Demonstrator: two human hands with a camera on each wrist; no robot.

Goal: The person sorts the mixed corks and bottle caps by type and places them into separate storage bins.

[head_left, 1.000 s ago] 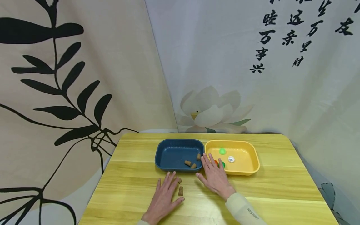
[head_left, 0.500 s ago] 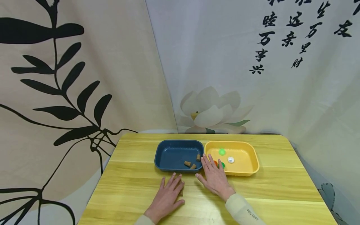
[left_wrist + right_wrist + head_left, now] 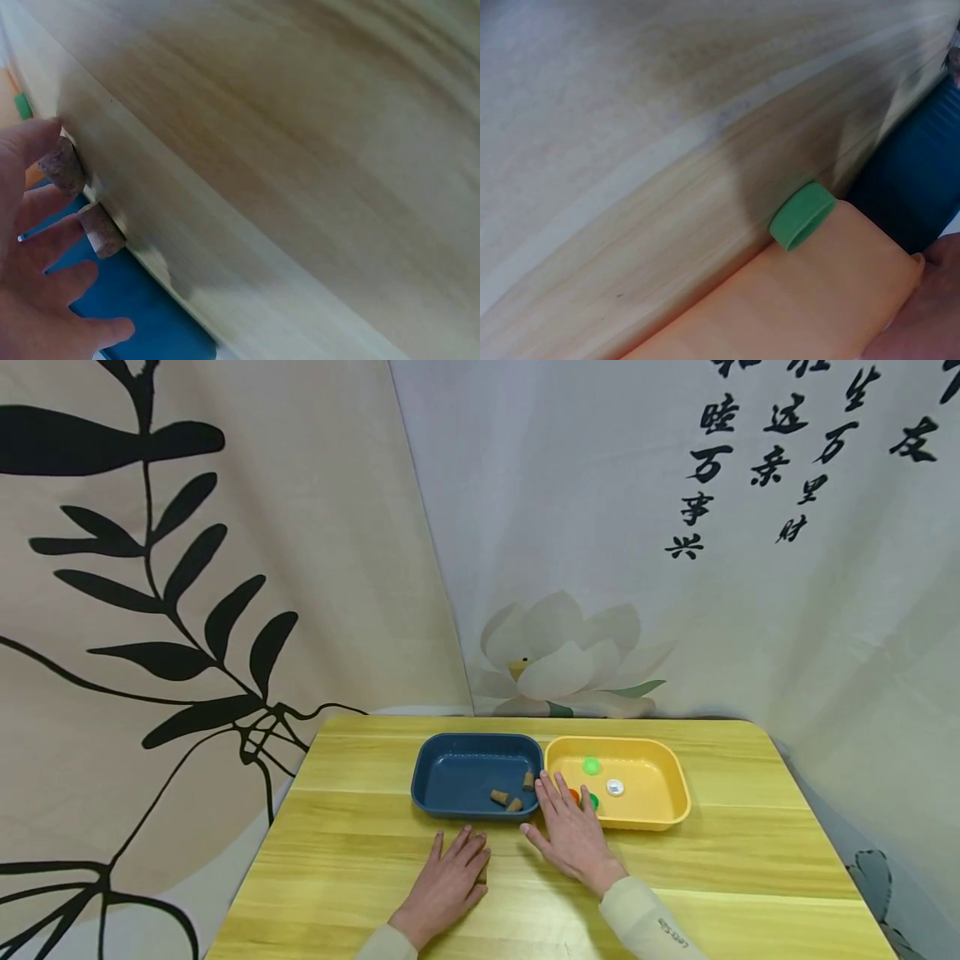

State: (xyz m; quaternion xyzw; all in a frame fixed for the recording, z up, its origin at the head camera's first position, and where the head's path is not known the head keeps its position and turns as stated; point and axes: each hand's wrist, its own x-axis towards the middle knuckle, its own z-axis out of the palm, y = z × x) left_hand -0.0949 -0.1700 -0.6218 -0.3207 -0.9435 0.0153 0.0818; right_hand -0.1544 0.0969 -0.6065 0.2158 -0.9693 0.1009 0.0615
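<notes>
In the left wrist view my left hand pinches a cork between thumb and forefinger, low over the table. A second cork lies by the other fingertips; from above the hand covers nearly all of both. More corks lie in the blue tray. My right hand has its fingers extended, resting at the rims where the blue tray meets the yellow tray. Beside its fingers is a green bottle cap at the yellow tray's edge. A red-orange piece is partly hidden by the fingers.
The yellow tray also holds a light green cap and a white cap. Both trays stand side by side on the wooden table. Behind its back edge hangs a printed curtain.
My left hand has shifted slightly right and back toward the table's near edge. Its thumb has drawn in toward the fingers, and the corks became hidden from above. The right hand stays put.
</notes>
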